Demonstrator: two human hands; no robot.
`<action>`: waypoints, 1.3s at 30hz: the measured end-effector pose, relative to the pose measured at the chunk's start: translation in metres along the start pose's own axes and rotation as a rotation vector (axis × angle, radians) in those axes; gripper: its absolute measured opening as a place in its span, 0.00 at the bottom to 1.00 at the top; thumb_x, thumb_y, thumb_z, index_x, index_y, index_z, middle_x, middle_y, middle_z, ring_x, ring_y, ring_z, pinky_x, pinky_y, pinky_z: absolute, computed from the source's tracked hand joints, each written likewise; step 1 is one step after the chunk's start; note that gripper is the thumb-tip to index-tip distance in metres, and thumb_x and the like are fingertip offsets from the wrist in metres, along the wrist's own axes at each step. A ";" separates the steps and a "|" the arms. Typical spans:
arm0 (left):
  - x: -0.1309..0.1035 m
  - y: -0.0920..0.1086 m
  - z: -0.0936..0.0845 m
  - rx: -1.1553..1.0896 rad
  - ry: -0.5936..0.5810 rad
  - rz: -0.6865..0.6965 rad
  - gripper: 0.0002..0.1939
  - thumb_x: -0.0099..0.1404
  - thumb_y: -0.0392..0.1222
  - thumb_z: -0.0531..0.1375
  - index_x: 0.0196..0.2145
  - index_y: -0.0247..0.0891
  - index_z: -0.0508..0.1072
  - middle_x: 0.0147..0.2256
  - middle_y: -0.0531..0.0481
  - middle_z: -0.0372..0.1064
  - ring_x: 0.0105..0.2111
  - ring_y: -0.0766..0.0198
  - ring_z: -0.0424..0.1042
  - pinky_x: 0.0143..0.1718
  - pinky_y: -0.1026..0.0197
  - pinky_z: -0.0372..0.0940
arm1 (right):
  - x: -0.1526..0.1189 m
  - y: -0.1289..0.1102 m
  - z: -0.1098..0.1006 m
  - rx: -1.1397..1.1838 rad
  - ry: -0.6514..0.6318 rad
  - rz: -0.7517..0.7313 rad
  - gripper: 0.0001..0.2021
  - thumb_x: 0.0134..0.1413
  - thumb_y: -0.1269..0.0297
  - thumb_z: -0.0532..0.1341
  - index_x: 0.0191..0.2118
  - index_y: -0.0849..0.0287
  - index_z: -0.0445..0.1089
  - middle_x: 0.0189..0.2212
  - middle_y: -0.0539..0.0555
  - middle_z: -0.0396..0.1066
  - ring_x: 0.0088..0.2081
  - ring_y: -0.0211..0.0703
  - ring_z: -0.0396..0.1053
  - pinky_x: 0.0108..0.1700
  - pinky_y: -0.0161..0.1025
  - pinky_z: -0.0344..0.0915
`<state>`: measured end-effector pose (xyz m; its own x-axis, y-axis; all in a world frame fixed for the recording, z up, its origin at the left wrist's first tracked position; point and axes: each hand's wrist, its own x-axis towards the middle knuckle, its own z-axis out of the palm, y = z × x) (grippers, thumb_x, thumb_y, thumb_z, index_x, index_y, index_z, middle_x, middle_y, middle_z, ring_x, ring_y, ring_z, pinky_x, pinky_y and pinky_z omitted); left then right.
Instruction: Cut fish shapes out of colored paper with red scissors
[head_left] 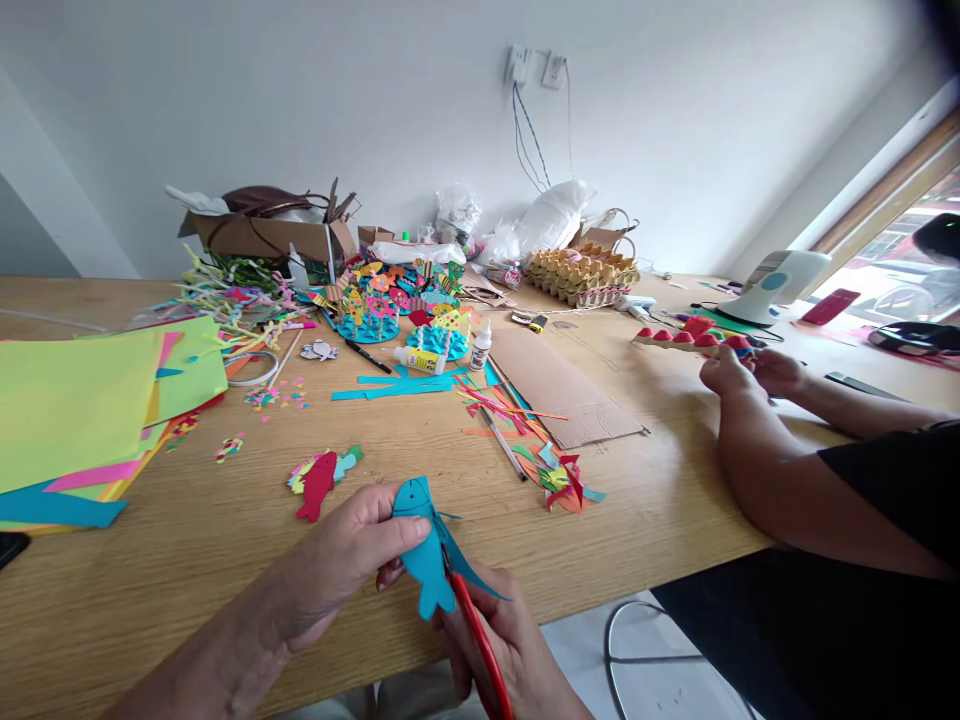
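Note:
A blue paper fish [421,550] is pinched between the thumb and fingers of my left hand [367,540], near the table's front edge. My right hand [499,640] is closed on red-handled scissors [480,640], whose blades lie along the fish's right side. A narrow strip of blue paper [472,572] hangs off there beside the blades. Behind my left hand lies a small pile of cut paper fish, with a red one [318,485] on top.
Coloured sheets [75,410] lie at left, paper scraps [562,480] and cardboard [570,390] right of centre. Glue bottles [421,360] and fish decorations [367,310] stand behind. At right, another person's hands [739,372] hold a painted egg-carton strip [679,342].

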<state>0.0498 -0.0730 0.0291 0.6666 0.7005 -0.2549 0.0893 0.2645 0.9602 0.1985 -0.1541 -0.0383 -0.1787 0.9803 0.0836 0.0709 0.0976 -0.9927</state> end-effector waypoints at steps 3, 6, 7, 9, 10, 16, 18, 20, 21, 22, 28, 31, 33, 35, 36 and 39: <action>0.000 0.000 0.001 0.002 0.005 -0.001 0.13 0.56 0.48 0.57 0.21 0.37 0.61 0.18 0.58 0.56 0.19 0.71 0.52 0.20 0.68 0.50 | -0.001 0.003 0.000 -0.020 0.009 0.014 0.25 0.57 0.42 0.48 0.30 0.61 0.68 0.14 0.45 0.56 0.13 0.30 0.50 0.16 0.29 0.50; 0.000 0.000 0.001 -0.005 0.008 -0.010 0.14 0.55 0.48 0.57 0.20 0.38 0.60 0.17 0.58 0.55 0.19 0.71 0.52 0.20 0.68 0.50 | 0.000 0.003 0.000 -0.027 0.001 0.025 0.26 0.57 0.42 0.47 0.30 0.61 0.69 0.14 0.46 0.57 0.12 0.30 0.50 0.15 0.29 0.48; 0.000 0.000 0.001 -0.004 0.005 -0.011 0.14 0.55 0.48 0.57 0.20 0.38 0.60 0.17 0.58 0.55 0.19 0.71 0.52 0.20 0.68 0.50 | 0.000 0.001 0.000 -0.030 -0.003 0.028 0.26 0.56 0.41 0.47 0.30 0.61 0.69 0.14 0.46 0.57 0.12 0.30 0.50 0.15 0.30 0.48; -0.001 0.000 0.001 0.005 -0.001 -0.007 0.14 0.55 0.48 0.57 0.20 0.38 0.60 0.17 0.58 0.55 0.19 0.71 0.51 0.20 0.68 0.50 | 0.001 -0.003 0.000 -0.033 -0.010 0.030 0.27 0.56 0.41 0.47 0.30 0.61 0.69 0.14 0.46 0.57 0.12 0.30 0.49 0.15 0.30 0.47; -0.001 0.000 0.001 0.012 -0.003 -0.002 0.14 0.56 0.49 0.57 0.21 0.38 0.60 0.18 0.58 0.55 0.19 0.71 0.51 0.20 0.68 0.50 | 0.002 -0.005 0.000 -0.035 -0.013 0.031 0.27 0.56 0.41 0.47 0.30 0.61 0.69 0.14 0.46 0.57 0.12 0.30 0.49 0.15 0.30 0.47; -0.003 0.001 0.001 0.187 0.152 0.118 0.13 0.59 0.49 0.54 0.23 0.39 0.62 0.20 0.58 0.54 0.22 0.69 0.54 0.23 0.67 0.52 | 0.001 -0.016 -0.001 -0.012 -0.035 0.087 0.23 0.58 0.46 0.50 0.27 0.61 0.66 0.12 0.44 0.56 0.14 0.30 0.50 0.17 0.29 0.48; -0.001 -0.001 0.000 0.248 0.188 0.159 0.13 0.59 0.48 0.53 0.22 0.39 0.61 0.19 0.59 0.52 0.22 0.68 0.53 0.23 0.67 0.52 | 0.002 -0.016 0.000 0.008 -0.011 0.073 0.22 0.58 0.47 0.51 0.25 0.61 0.63 0.12 0.44 0.56 0.15 0.30 0.50 0.18 0.28 0.48; 0.001 -0.002 0.000 0.280 0.171 0.176 0.12 0.59 0.48 0.53 0.22 0.39 0.61 0.20 0.59 0.52 0.22 0.68 0.53 0.23 0.67 0.52 | 0.002 -0.015 0.001 0.025 0.016 0.047 0.22 0.57 0.46 0.51 0.23 0.61 0.60 0.13 0.44 0.55 0.15 0.29 0.50 0.18 0.27 0.49; 0.002 -0.003 -0.001 0.285 0.151 0.176 0.13 0.59 0.48 0.52 0.22 0.39 0.61 0.20 0.58 0.52 0.22 0.68 0.53 0.22 0.67 0.52 | 0.002 -0.014 0.002 0.033 0.022 0.042 0.23 0.57 0.46 0.50 0.23 0.61 0.60 0.13 0.44 0.55 0.15 0.29 0.50 0.18 0.27 0.50; 0.003 -0.003 -0.001 0.284 0.134 0.171 0.13 0.59 0.48 0.52 0.22 0.39 0.60 0.20 0.58 0.52 0.22 0.68 0.53 0.23 0.66 0.52 | 0.002 -0.014 0.002 0.041 0.021 0.041 0.23 0.58 0.46 0.50 0.23 0.61 0.60 0.13 0.44 0.54 0.15 0.29 0.50 0.18 0.27 0.50; 0.001 -0.001 0.002 0.192 0.094 0.105 0.13 0.60 0.48 0.53 0.22 0.39 0.61 0.20 0.58 0.52 0.22 0.68 0.52 0.23 0.67 0.51 | 0.000 -0.012 0.001 0.068 -0.002 0.056 0.23 0.58 0.47 0.50 0.27 0.63 0.67 0.14 0.44 0.54 0.15 0.29 0.49 0.16 0.26 0.50; 0.000 0.000 0.004 0.159 0.096 0.101 0.13 0.59 0.48 0.54 0.22 0.39 0.61 0.20 0.58 0.53 0.22 0.68 0.53 0.24 0.66 0.52 | -0.001 -0.009 0.001 0.041 0.010 0.070 0.24 0.58 0.46 0.50 0.29 0.63 0.69 0.13 0.44 0.54 0.15 0.29 0.49 0.16 0.26 0.48; 0.000 0.000 0.005 0.149 0.103 0.099 0.13 0.59 0.48 0.54 0.22 0.39 0.61 0.20 0.58 0.53 0.22 0.68 0.53 0.24 0.66 0.52 | -0.001 -0.008 0.002 0.037 0.015 0.083 0.25 0.57 0.44 0.50 0.31 0.63 0.70 0.13 0.44 0.54 0.14 0.29 0.49 0.15 0.27 0.47; 0.000 -0.001 0.005 0.141 0.106 0.096 0.13 0.59 0.47 0.54 0.22 0.39 0.61 0.20 0.58 0.53 0.22 0.68 0.53 0.24 0.66 0.52 | -0.001 -0.007 0.003 0.050 0.016 0.089 0.25 0.56 0.43 0.50 0.32 0.63 0.70 0.13 0.44 0.54 0.14 0.29 0.49 0.14 0.27 0.46; 0.000 -0.001 0.004 0.139 0.106 0.095 0.12 0.59 0.47 0.55 0.22 0.39 0.61 0.20 0.58 0.53 0.22 0.68 0.53 0.24 0.66 0.52 | 0.000 -0.006 0.004 0.059 0.017 0.087 0.26 0.56 0.43 0.50 0.32 0.63 0.71 0.13 0.44 0.53 0.14 0.29 0.49 0.14 0.27 0.46; 0.000 -0.001 0.003 0.142 0.096 0.090 0.12 0.59 0.47 0.55 0.23 0.39 0.62 0.21 0.58 0.54 0.23 0.68 0.53 0.25 0.66 0.52 | 0.000 -0.005 0.005 0.081 0.026 0.081 0.26 0.56 0.42 0.50 0.32 0.63 0.71 0.15 0.45 0.54 0.14 0.28 0.50 0.13 0.27 0.45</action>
<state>0.0517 -0.0756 0.0280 0.6036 0.7789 -0.1703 0.1401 0.1066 0.9844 0.1938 -0.1555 -0.0334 -0.1504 0.9886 0.0039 0.0045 0.0046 -1.0000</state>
